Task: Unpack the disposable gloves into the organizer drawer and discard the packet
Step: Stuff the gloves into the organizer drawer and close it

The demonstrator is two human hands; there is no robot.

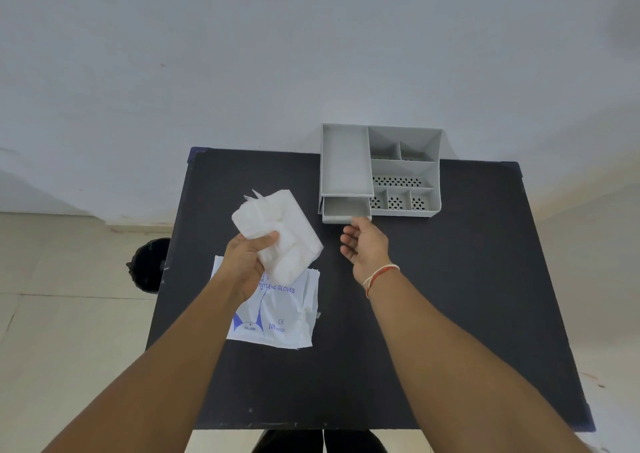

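Two hands up over my black rectangular tabletop. L hand grips the white folded stack of thin plastic gloves, thumb pinching its near edge, held above the flat white printed glove packet lying on the top. R hand, fingers loosely curled, tips at front lip of the grey plastic organizer's lower drawer, pulled partly out. Can't tell if it's actually pinching the lip.

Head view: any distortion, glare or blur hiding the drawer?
Head view: wide-angle bend curves the black table's edges; light is soft, no glare. The grey plastic organizer's drawer is sharp and partly open, the right hand at its front; the left hand grips the white folded gloves.
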